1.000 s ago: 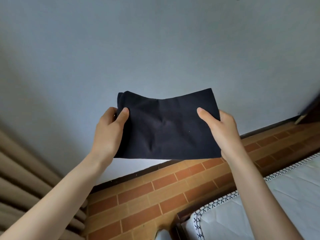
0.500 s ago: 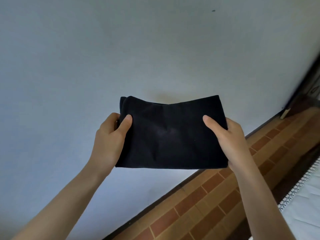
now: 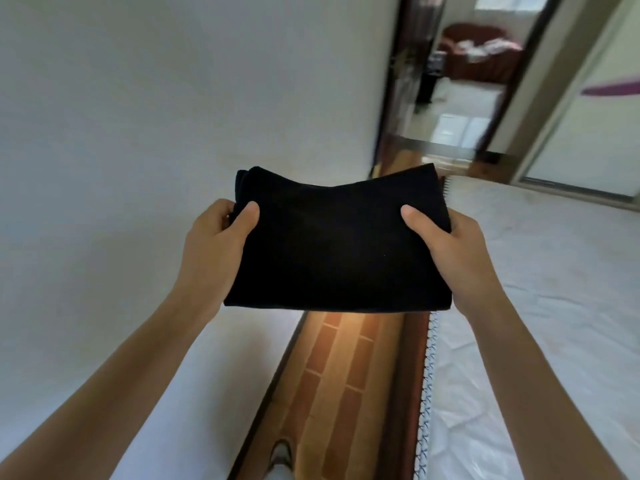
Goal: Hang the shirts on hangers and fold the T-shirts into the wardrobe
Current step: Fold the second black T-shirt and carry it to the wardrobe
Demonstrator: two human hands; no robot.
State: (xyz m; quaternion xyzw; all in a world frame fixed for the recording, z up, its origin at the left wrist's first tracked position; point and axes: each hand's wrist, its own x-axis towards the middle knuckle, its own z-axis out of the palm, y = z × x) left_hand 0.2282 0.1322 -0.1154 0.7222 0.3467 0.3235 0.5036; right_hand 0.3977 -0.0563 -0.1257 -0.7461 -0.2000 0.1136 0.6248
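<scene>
Between both hands (image 3: 332, 251), black folded T-shirt (image 3: 336, 244).

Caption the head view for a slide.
Both hands, left and right, hold a folded black T-shirt above the floor.

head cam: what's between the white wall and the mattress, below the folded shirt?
A strip of brown brick-pattern floor, then the dark wooden bed frame along the white mattress. A shoe toe shows at the bottom.
</scene>
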